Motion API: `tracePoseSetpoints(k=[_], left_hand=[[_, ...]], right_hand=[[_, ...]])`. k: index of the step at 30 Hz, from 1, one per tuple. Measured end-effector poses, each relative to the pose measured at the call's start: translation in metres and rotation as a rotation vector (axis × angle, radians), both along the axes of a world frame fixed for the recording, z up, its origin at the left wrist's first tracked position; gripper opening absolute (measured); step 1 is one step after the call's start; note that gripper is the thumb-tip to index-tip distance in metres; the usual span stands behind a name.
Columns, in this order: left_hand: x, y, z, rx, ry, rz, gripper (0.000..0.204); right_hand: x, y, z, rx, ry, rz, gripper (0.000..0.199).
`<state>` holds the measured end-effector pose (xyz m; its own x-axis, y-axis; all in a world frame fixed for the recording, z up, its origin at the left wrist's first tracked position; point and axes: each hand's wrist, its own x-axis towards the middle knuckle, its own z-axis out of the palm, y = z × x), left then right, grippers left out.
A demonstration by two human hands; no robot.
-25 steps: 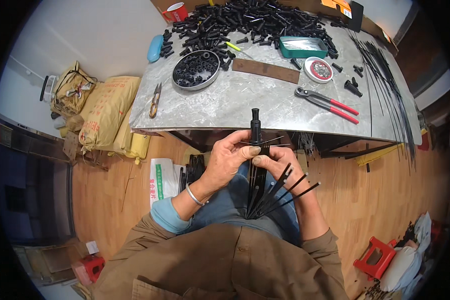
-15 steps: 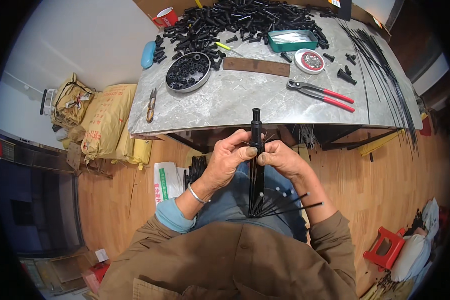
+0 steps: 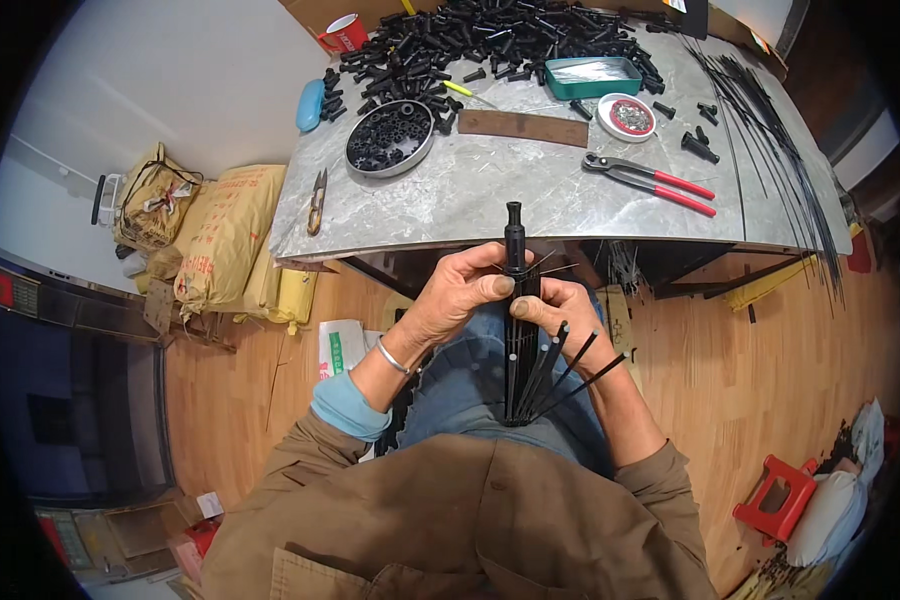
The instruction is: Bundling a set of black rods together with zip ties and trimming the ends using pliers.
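Both hands work over the lap, just near of the table edge. Left hand (image 3: pixel 462 292) wraps the black tube assy (image 3: pixel 515 300) from the left, thumb tip pressed on its side approx mid-height. Right hand (image 3: pixel 562 312) closes on it from the right, fingers curled round the tube and thumb tip meeting the left thumb, so both pinch the same spot. The tube stands roughly upright, cap end poking up past the table edge, lower end down by the jacket hem. Thin black rods (image 3: pixel 570 368) fan out from the lower end toward the right, passing under the right hand.

Doing it well, as a judgement: keep the tube upright and steady w/ the left, let the right thumb and fingers do the fine seating; keep the rods fanned and untangled; press straight along the tube, not sideways, or a rod may bend or slip out.

Containers on the marble table (image 3: pixel 440 195):
- round metal tray (image 3: pixel 390 137), far left: full of small black ring-like parts.
- teal rectangular tray (image 3: pixel 592 77), far centre-right: greyish small pieces, too small to tell what.
- small round red-rimmed dish (image 3: pixel 627 116), just near-right of the teal tray: tiny metal bits.
- red cup (image 3: pixel 345 31) at the far left corner: contents not visible.

Loose on the table: big pile of black tubes (image 3: pixel 490 35) at the far edge, red-handled pliers (image 3: pixel 660 180), small snips (image 3: pixel 315 200) near the left edge, long black rods (image 3: pixel 770 130) along the right side.
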<state>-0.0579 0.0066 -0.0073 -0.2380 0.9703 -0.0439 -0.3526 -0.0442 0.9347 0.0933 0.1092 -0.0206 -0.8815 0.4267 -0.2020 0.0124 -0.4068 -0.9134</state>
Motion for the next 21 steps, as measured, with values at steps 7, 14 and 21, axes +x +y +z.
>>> tracePoseSetpoints(k=[7,14,21], left_hand=[[0.009,-0.001,0.001,0.019,-0.147,0.018,0.043],[0.016,0.001,0.004,0.026,-0.043,-0.016,0.045],[0.012,-0.004,0.011,0.066,0.155,0.02,0.042]], right_hand=[[0.002,0.003,0.001,0.046,-0.008,0.017,0.021],[0.006,0.012,-0.04,-0.207,0.121,0.163,0.048],[0.006,0.005,-0.023,-0.125,0.152,0.102,0.05]])
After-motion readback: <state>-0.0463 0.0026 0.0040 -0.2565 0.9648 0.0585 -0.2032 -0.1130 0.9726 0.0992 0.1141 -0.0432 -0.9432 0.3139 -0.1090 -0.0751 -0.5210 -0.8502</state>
